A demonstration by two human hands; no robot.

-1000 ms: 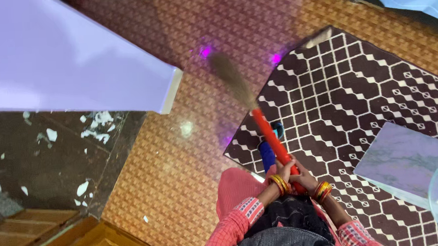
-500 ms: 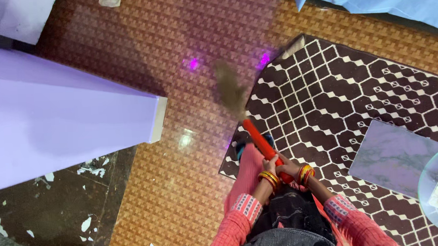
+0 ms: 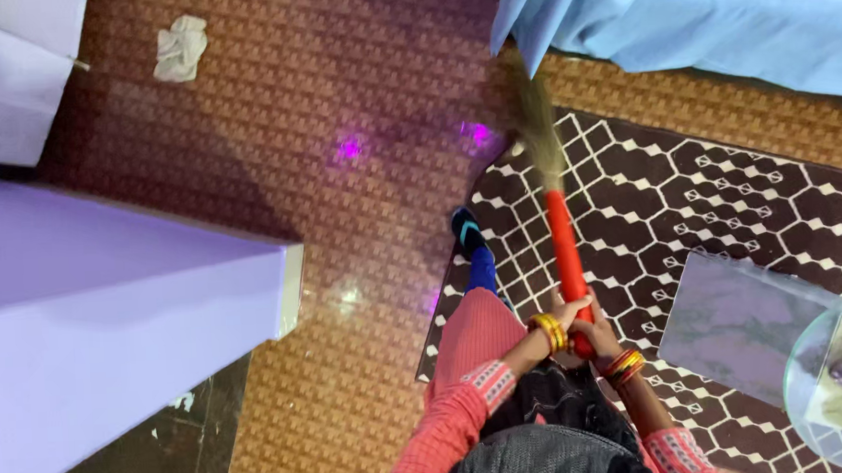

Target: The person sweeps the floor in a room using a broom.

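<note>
Over the patterned rug, left hand and right hand both closed around the red-handled broom; bottles in the glass bowl.

The broom — red handle, brown blurred bristles — stood tilted over the patterned rug's far left corner, bristles reaching just beyond its edge.

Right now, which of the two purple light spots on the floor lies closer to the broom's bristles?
The right purple spot, beside the rug's corner and just left of the broom's bristles; the other spot glows farther left on bare floor.
</note>
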